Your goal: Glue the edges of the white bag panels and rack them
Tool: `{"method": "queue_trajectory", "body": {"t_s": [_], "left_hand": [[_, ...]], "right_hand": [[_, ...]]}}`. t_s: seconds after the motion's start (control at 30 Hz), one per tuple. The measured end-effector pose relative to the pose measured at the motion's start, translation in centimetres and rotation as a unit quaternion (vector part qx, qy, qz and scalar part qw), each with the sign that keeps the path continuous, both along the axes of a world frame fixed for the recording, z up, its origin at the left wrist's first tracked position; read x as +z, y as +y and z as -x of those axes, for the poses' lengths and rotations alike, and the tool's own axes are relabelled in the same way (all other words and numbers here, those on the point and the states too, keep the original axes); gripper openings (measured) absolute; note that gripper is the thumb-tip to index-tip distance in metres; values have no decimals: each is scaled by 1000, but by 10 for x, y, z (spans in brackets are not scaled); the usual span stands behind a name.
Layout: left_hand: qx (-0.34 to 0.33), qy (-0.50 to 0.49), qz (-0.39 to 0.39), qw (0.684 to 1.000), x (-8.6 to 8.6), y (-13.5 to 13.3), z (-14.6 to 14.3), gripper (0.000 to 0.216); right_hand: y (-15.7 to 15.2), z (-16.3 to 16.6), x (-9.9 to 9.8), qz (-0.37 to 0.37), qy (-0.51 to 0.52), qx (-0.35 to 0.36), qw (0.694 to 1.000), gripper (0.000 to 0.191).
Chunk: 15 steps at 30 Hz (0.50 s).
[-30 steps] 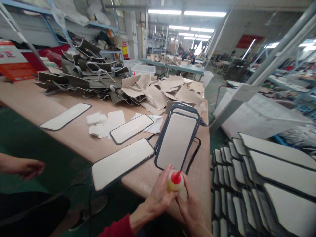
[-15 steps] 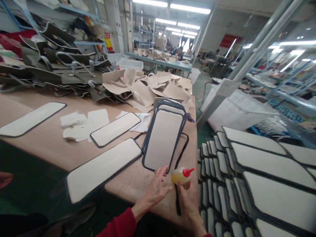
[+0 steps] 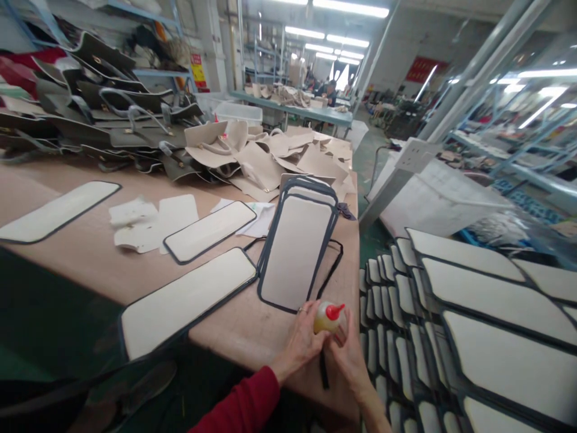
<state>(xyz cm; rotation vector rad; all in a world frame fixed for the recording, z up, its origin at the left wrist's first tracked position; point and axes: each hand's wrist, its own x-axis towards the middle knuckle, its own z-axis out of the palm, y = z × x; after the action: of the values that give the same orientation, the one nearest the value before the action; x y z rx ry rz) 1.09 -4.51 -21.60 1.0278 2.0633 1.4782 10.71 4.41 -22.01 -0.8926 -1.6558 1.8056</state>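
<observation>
Left hand [image 3: 301,344] and right hand [image 3: 349,359] both clasp the glue bottle [image 3: 325,319] at the bench [image 3: 250,328] edge; just beyond the bottle lies the panel stack [image 3: 295,249], lengthwise away; left hand nearer.

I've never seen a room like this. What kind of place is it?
Probably a bag factory. Bag pieces with handles are piled on the table, rows of edged panels lie alongside, and the left hand and right hand hold a glue bottle.

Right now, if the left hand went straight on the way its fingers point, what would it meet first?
The red-capped bottle; the left hand seems to touch it. Beyond it lies the stack of edged panels, though depth is unclear.
</observation>
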Motion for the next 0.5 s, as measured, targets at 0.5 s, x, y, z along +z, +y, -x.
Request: {"method": "queue_trajectory", "body": {"t_s": [0.5], "left_hand": [[15, -72, 8, 997, 2, -5, -1, 99]], "right_hand": [[-12, -8, 20, -74, -81, 23, 994, 77]]}}
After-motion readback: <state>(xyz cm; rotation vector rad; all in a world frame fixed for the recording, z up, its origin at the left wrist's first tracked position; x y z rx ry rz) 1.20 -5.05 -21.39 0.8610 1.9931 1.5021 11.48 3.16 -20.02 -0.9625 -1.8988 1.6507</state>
